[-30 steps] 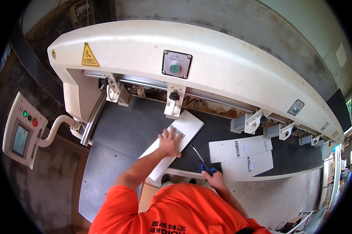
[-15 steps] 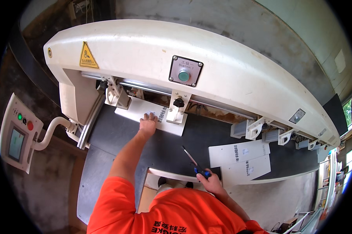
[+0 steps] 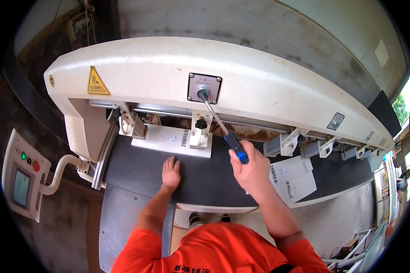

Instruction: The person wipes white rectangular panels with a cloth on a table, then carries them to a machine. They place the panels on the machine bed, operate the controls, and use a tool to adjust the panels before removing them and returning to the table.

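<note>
My right hand [image 3: 252,172] is wrapped round the blue and black handle of a screwdriver [image 3: 235,146]. Its long metal shaft points up and away, and the tip meets the round button on the square button plate [image 3: 214,85] of the white machine. Fingers stretched out, my left hand [image 3: 171,172] lies flat on the dark worktop [image 3: 205,182] and holds nothing. Just beyond it, a white panel [image 3: 157,139] with dark print and a small label lies under the machine's two left clamp blocks, the nearer of them being the middle clamp [image 3: 199,134].
The machine's curved white beam [image 3: 268,73] spans the far side, with more clamps [image 3: 290,143] at right. Several white panels [image 3: 300,179] overlap on the worktop beyond my right forearm. A control box [image 3: 25,175] with a screen stands on a bent arm at left.
My left hand has come off the white panel, back onto the worktop. My right hand has risen forward with the screwdriver, bringing its tip to the button. The view has shifted slightly.
</note>
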Demonstrator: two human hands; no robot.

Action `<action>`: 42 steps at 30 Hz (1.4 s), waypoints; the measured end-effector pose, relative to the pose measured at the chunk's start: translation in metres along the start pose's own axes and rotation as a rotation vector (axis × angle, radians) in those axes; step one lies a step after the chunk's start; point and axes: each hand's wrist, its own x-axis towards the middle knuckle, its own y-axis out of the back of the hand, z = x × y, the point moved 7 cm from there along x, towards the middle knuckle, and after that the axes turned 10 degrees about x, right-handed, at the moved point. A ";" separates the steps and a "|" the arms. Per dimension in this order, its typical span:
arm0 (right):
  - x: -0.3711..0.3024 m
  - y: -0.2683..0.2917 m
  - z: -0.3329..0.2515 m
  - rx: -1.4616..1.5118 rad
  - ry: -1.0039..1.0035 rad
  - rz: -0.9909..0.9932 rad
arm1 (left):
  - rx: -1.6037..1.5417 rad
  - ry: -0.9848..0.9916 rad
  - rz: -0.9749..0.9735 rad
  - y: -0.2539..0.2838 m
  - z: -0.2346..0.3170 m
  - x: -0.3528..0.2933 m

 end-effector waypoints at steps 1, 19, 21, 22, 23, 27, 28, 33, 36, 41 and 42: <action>0.002 -0.004 0.006 -0.012 0.001 0.032 | 0.020 0.044 0.018 0.004 0.005 -0.010; -0.394 0.000 0.162 0.194 -1.286 -0.408 | -0.122 0.068 0.077 0.040 0.013 -0.050; -0.404 0.026 0.152 0.489 -1.479 -0.163 | -0.109 0.048 0.092 0.037 0.019 -0.048; -0.404 0.023 0.149 0.449 -1.313 -0.325 | -0.106 0.035 0.098 0.036 0.019 -0.047; -0.406 0.024 0.145 0.390 -1.138 -0.470 | -0.079 0.039 0.139 0.033 0.010 -0.052; -0.447 0.083 0.162 0.055 -1.132 -0.319 | 0.003 0.098 0.065 0.018 0.022 -0.058; -0.469 0.099 0.177 0.033 -1.256 -0.165 | 0.026 0.115 0.043 0.016 0.026 -0.064; -0.558 0.155 0.180 0.105 -1.362 -0.045 | 0.123 0.164 -0.021 0.007 0.066 -0.096; -0.622 0.181 0.184 0.016 -1.467 0.115 | 0.204 0.186 -0.057 0.004 0.093 -0.122; -0.662 0.205 0.174 0.029 -1.423 -0.250 | 0.206 0.198 -0.112 -0.010 0.159 -0.168; -0.662 0.201 0.174 0.021 -1.320 -0.399 | 0.204 0.232 -0.062 -0.009 0.156 -0.180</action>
